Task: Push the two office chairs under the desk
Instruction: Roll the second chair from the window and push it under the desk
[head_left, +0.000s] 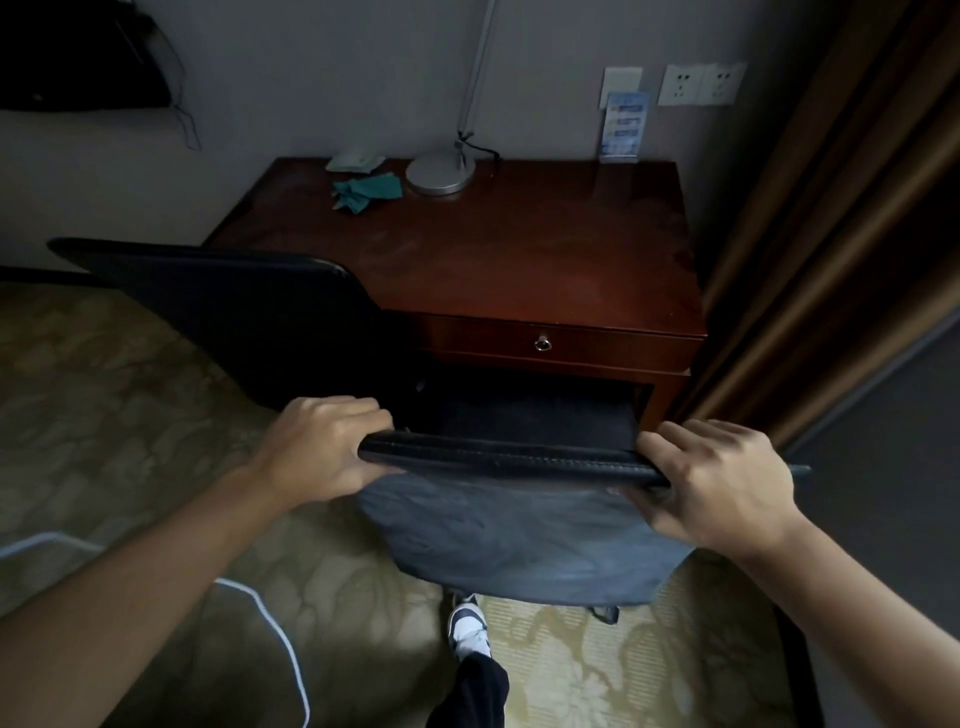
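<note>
A dark wooden desk (519, 244) with one drawer stands against the wall. Directly in front of me is a black office chair (519, 525), its seat partly inside the desk's opening. My left hand (322, 447) grips the left end of its backrest top edge, and my right hand (722, 478) grips the right end. A second black office chair (249, 322) stands to the left, its backrest touching or overlapping the desk's front left corner. Both chairs' bases are mostly hidden.
On the desk sit a lamp base (440, 172), a green cloth (366, 192) and a card stand (621, 127). Brown curtains (831, 234) hang at the right. A white cable (280, 639) lies on the patterned carpet at left. My shoe (467, 623) is behind the chair.
</note>
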